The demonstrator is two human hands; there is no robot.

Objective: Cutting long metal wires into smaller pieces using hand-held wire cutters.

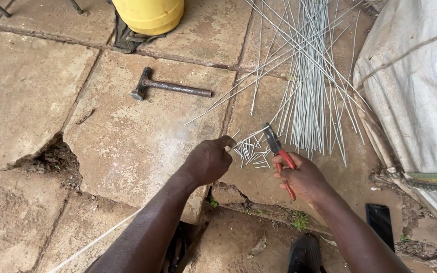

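- We are in the middle of cutting wire into short lengths: our left hand (209, 161) pinches a thin steel wire (246, 135) at its near end, and our right hand (303, 177) works the red-handled pliers (277, 149) at about 3 o'clock from it.
- The wire runs from the left fingers straight to the plier head, which meets it at its far end; whether the cutting edges have bitten through yet we cannot tell.
- Left grip: closed, thumb and fingers pinched on the wire.
- Right grip: wrapped shut around the pliers' red handles, which look squeezed close together.
- Just beneath the wire, a small heap of cut wire pieces (251, 152) lies on the paving slab (127, 141), between our two hands.
- At 12 to 1 o'clock a fan of long straight wire rods (312, 86) lies on the ground, its near ends just beyond the pliers.
- At 11 o'clock a rusty hammer (170, 87) lies well apart, with a yellow container (148, 15) beyond it.
- We judge the next move calls for a firm squeeze, keeping the wire steady over the heap.
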